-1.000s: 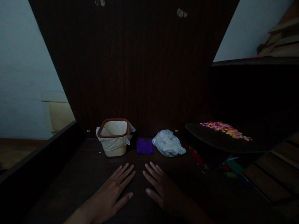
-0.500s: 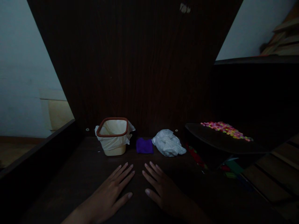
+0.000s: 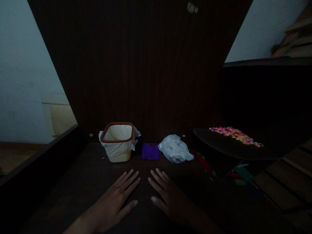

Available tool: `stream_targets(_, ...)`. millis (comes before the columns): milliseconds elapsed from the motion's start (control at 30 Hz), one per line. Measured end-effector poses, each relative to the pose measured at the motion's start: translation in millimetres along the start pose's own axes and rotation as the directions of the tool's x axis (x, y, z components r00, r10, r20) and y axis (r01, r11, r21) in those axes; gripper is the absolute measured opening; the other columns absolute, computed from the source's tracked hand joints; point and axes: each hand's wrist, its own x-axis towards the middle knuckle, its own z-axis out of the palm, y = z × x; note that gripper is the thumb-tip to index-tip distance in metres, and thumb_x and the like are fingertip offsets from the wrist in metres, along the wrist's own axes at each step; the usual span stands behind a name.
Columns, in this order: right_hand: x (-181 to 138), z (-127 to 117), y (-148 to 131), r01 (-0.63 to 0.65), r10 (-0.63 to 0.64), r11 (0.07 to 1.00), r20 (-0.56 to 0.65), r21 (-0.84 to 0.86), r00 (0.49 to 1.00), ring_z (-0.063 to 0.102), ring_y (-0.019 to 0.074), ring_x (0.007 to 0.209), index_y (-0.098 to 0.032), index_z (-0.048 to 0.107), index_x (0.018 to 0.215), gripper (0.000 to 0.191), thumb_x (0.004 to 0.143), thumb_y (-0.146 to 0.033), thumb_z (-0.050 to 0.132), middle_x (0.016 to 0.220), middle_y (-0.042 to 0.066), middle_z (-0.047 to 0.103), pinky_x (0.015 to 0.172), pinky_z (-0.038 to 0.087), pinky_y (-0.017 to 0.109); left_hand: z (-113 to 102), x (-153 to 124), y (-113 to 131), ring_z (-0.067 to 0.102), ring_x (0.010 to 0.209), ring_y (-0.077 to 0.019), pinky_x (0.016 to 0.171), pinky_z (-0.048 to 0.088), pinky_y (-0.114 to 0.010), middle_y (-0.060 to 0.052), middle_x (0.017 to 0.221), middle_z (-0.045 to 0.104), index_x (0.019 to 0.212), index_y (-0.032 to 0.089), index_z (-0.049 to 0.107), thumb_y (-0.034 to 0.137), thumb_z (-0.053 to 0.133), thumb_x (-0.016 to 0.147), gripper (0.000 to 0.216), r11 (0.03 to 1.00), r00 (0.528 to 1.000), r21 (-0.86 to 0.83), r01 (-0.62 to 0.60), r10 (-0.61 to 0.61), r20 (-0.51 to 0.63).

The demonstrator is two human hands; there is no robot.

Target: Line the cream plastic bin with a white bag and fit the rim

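Observation:
My left hand (image 3: pixel 118 196) lies flat on the dark wooden surface (image 3: pixel 80 182), palm down with fingers spread and nothing in it. Opposite it, my right hand (image 3: pixel 168 198) rests the same way, also holding nothing. Beyond the left fingertips stands a small cream bin (image 3: pixel 119 157) with a brown rim and a white liner folded over its edge. A folded purple cloth (image 3: pixel 150 152) lies between the bin and a crumpled white plastic bag (image 3: pixel 175 149). Neither hand touches any of these things.
A dark upright panel (image 3: pixel 146 71) rises behind the items. At right, a dark curved shelf (image 3: pixel 214 143) bears a strip of small pink and yellow pieces (image 3: pixel 236 135). Red and green items (image 3: pixel 243 174) lie under it. A low side board (image 3: pixel 41 152) runs along the left.

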Motion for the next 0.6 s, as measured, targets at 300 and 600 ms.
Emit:
stream_targets(300, -0.6, 3.3, 1.8, 0.006, -0.006, 1.0, -0.013, -0.016, 1.0, 0.015, 0.0316, 0.157, -0.018, 0.035, 0.159, 0.058, 0.107, -0.044, 0.042, 0.168, 0.01, 0.022, 0.125, 0.024, 0.058, 2.0, 0.3, -2.3, 0.031, 0.151, -0.0374, 0.116, 0.042, -0.062, -0.008, 0.166, 0.027, 0.162, 0.029, 0.024, 0.045, 0.048, 0.105, 0.064, 1.0, 1.0, -0.018, -0.003, 0.003, 0.003)
stream_targets(600, 0.8, 0.9, 1.1, 0.016, -0.016, 1.0, -0.024, -0.012, 1.0, 0.017, 0.0321, 0.157, -0.018, 0.035, 0.159, 0.059, 0.106, -0.043, 0.043, 0.167, 0.011, 0.024, 0.125, 0.025, 0.059, 1.3, 0.2, -1.9, 0.033, 0.151, -0.0352, 0.118, 0.042, -0.058, -0.006, 0.166, 0.03, 0.161, 0.032, 0.024, 0.044, 0.052, 0.104, 0.065, 0.999, 1.0, -0.041, -0.011, 0.01, -0.026)
